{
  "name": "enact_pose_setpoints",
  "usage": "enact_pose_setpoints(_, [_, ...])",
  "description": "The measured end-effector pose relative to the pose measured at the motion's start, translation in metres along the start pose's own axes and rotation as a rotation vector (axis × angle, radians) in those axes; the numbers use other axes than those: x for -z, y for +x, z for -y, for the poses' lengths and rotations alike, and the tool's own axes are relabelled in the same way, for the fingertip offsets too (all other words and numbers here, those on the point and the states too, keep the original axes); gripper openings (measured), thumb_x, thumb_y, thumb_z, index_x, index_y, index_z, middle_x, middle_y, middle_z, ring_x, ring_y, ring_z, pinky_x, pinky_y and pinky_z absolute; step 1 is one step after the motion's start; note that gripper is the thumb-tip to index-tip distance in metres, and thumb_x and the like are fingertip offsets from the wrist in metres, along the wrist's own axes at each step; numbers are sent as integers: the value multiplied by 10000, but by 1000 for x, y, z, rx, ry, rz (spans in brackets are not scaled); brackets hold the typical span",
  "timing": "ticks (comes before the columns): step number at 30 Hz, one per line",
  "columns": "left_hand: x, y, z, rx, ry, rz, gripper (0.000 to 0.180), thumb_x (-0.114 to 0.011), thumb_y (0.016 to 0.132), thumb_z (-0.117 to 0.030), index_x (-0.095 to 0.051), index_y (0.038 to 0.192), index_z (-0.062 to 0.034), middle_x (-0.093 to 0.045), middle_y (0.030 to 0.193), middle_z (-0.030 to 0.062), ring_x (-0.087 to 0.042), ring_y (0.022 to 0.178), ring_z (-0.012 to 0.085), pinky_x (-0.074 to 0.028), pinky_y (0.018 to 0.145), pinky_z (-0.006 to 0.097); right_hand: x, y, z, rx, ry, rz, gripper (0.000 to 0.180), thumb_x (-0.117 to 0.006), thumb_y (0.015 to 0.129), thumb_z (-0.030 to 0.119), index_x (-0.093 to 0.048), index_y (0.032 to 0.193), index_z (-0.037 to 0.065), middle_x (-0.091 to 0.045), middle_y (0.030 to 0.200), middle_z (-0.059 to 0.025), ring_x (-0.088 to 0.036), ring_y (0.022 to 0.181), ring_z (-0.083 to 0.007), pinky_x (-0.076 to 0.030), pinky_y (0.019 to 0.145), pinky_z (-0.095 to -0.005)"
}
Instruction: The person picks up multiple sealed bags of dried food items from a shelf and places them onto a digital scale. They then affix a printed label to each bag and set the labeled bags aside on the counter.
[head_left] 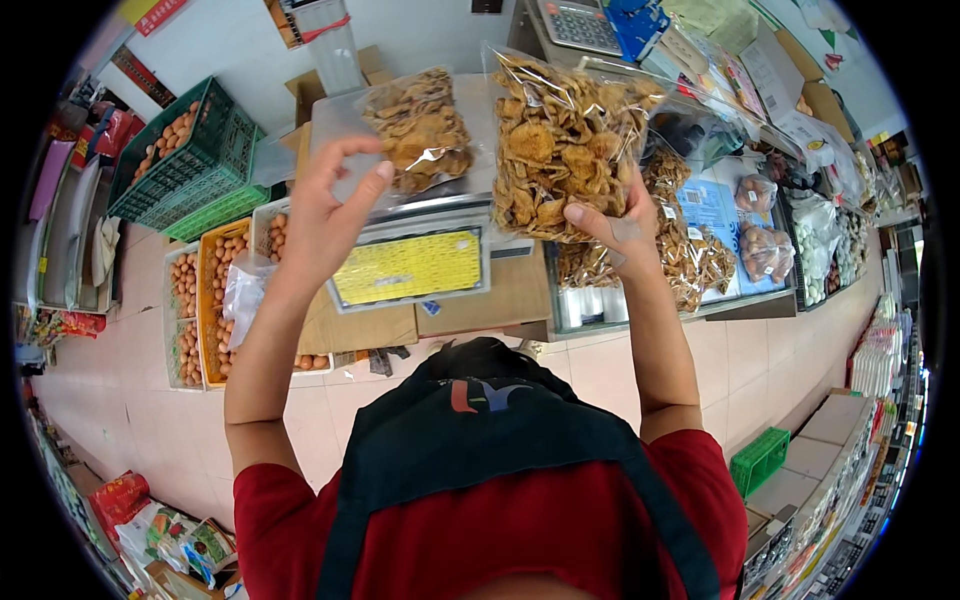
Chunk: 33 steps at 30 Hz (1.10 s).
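My right hand point(628, 222) grips the lower right edge of a large clear bag of dried brown slices point(565, 140), its thumb across the front. The bag hangs upright over the right side of the weighing scale. My left hand point(333, 215) is open, fingers and thumb apart, with nothing in it. Just right of its fingertips, a second bag of dried slices point(420, 130) lies on the scale's platform; whether they touch is unclear. The scale's yellow panel point(408, 268) faces me below that bag.
Green crates point(165, 190) and an orange crate point(210, 330), all with eggs, stand on the left. On the right are more bags of dried goods point(705, 262) and bagged round produce point(767, 252). A calculator point(580, 27) lies at the back. Cardboard point(480, 305) sits below the scale.
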<state>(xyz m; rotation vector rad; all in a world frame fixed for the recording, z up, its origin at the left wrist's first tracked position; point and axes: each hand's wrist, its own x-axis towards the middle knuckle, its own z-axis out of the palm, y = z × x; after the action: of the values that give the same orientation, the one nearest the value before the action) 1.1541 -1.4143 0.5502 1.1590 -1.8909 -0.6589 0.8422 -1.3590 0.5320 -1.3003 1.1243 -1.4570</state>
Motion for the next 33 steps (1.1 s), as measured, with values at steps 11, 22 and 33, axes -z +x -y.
enact_pose_setpoints(11, [-18,-77,38,804,-1658,795,829,-547,856,-606,-351,1412,-24,-501,1341,171,-522,1210,282,-424,1026,423,-66,-36,8,1165,-975,286,573,-765,671,325,-564,1191,192,-549,1273,-89,-455,1212,-292,-351,969,-432])
enact_pose_setpoints(22, [26,-37,25,610,-1228,-168,452,-608,876,-355,-557,1183,-28,-635,1111,108,-630,991,221,-543,825,384,-30,-62,-110,-72,-332,-69,375,-687,803,146,-538,1138,63,-604,1018,-74,-589,853,-189,-448,704,-283])
enact_pose_setpoints(33, [7,104,59,327,-1307,-110,480,-655,857,-371,-575,1188,-32,-655,1107,139,-642,989,274,-518,899,442,-29,-12,-198,-979,346,-247,174,-647,873,172,-632,1020,78,-666,853,-17,-598,637,-111,-410,503,-204])
